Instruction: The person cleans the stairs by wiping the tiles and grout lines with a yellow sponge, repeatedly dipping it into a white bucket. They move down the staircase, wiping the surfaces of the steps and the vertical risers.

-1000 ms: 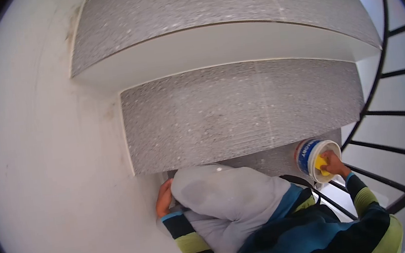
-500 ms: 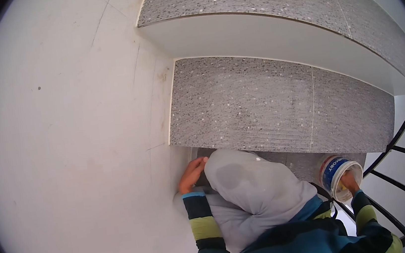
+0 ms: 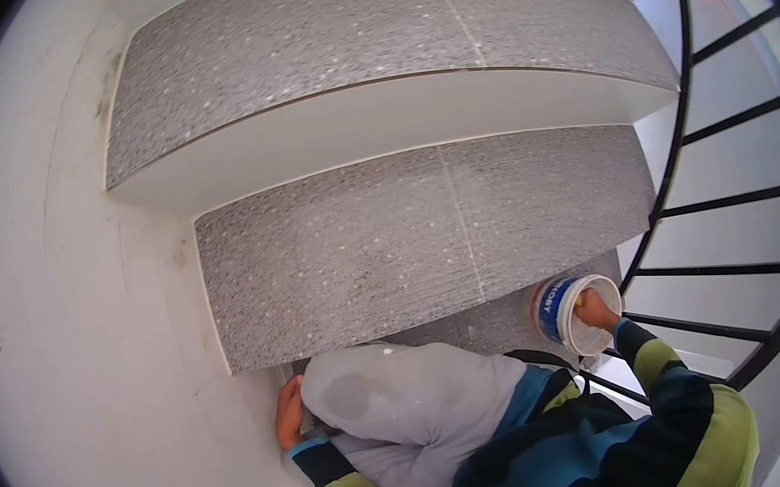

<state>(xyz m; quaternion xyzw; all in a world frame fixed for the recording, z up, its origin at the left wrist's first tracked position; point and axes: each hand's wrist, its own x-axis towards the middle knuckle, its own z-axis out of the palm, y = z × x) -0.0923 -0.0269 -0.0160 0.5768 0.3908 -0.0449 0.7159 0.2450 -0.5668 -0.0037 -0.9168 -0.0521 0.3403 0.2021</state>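
Observation:
My right hand (image 3: 597, 312) reaches into the mouth of a tilted white plastic bucket (image 3: 552, 310) with a blue label. Its fingers are curled, with a bit of yellow showing by them; what they hold is mostly hidden. On the other side, my left hand (image 3: 290, 414) is beside my bent knee (image 3: 359, 391), near the wall. Those fingers look stretched out, their tips partly hidden at the knee, and nothing shows in them. Above my knee is the speckled grey stair tread (image 3: 344, 258).
A higher tread (image 3: 366, 34) rises above a white riser (image 3: 395, 118). The white wall (image 3: 59, 377), scuffed near the stairs, stands at left. A curved black metal railing (image 3: 685, 128) borders the right side, close to the bucket and my right arm.
The camera view has turned to the right, so the stairs and hands appear farther left and more railing shows. My right hand remains in the bucket; my left hand remains beside the knee.

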